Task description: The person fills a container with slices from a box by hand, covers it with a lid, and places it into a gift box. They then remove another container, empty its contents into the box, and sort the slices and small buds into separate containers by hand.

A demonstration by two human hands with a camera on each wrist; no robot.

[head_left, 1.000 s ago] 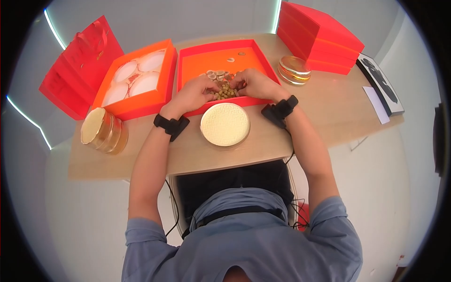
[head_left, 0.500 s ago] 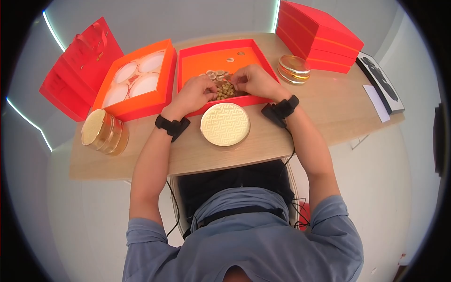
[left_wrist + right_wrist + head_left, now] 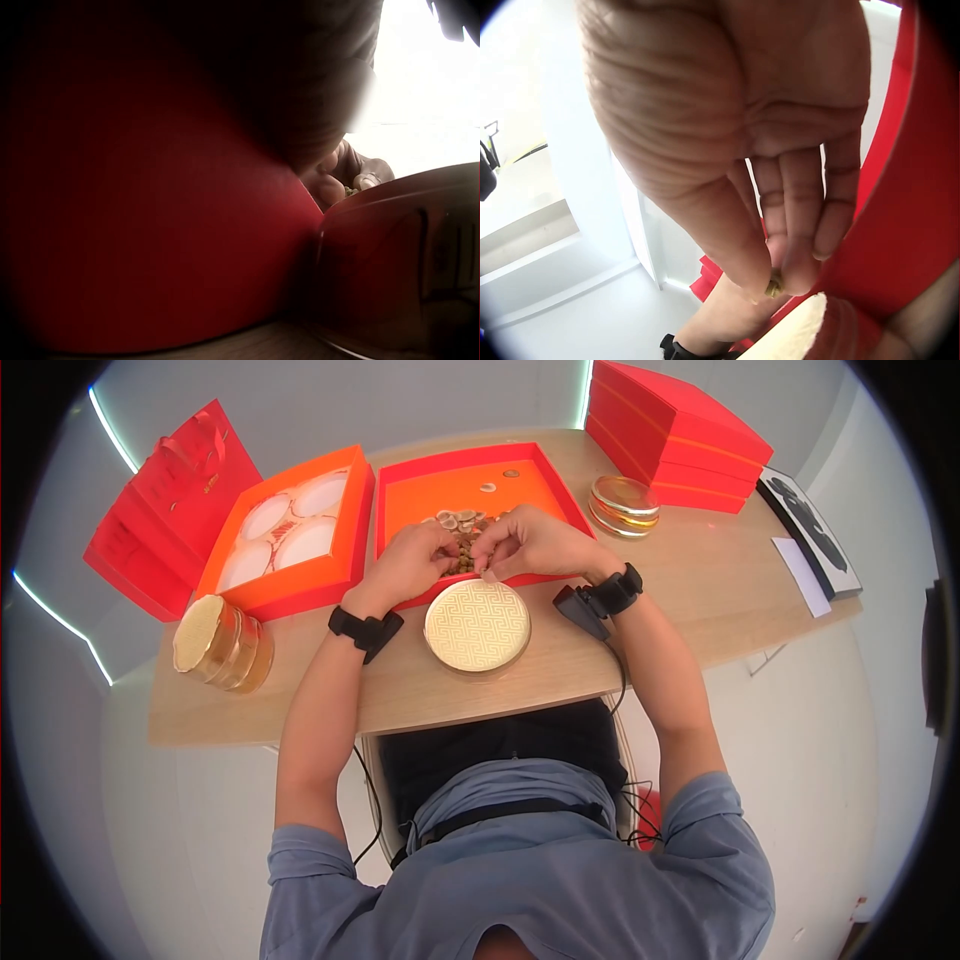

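The right hand [image 3: 530, 544] is over the near edge of a red tray with an orange floor [image 3: 415, 493]; in the right wrist view its thumb and fingertips pinch a small greenish-brown piece [image 3: 774, 285]. Inside the tray the left hand [image 3: 410, 563] has curled fingers at a pile of small olive-brown pieces [image 3: 463, 563]; whether it pinches one is hidden. Behind the pile lie pale round slices [image 3: 458, 520]. A round container with a patterned gold lid [image 3: 478, 625] stands against the tray's near side, just below the right fingertips.
To the left are an orange-red box with four white round items [image 3: 268, 517], red bags [image 3: 180, 500] and a gold-lidded jar [image 3: 222, 643]. On the right stand a clear gold-banded container [image 3: 624, 507], stacked red boxes [image 3: 680, 435] and a black-and-white box [image 3: 810, 530].
The right hand has come from the pile toward the tray's near edge and the gold lid, with a piece between its fingertips. The left hand has stayed at the pile.
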